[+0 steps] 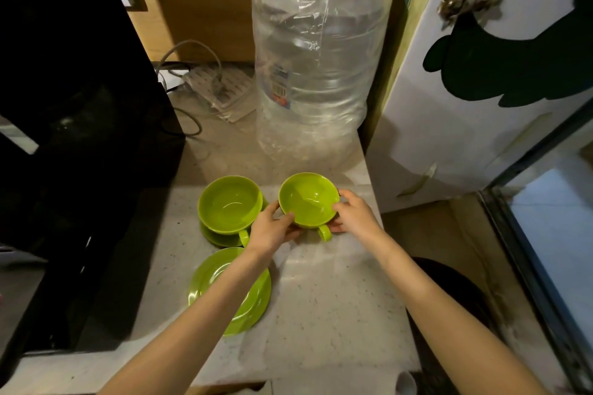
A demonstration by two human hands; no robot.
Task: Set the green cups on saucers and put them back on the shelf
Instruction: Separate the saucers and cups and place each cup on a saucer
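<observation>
Nearest me, my left forearm crosses and half hides a bare green saucer (205,279) on the counter (337,298). Beyond it my left hand (271,229) and right hand (354,215) clasp a green cup (308,199) between them; I can't tell whether it touches the counter. Left of it a second cup (229,202) sits on a mostly hidden saucer (213,236), before a clear water bottle (317,51).

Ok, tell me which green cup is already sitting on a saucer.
The left cup, beside the black appliance; a saucer shows beneath it. The right cup is held between both hands, and the near saucer is empty.
</observation>
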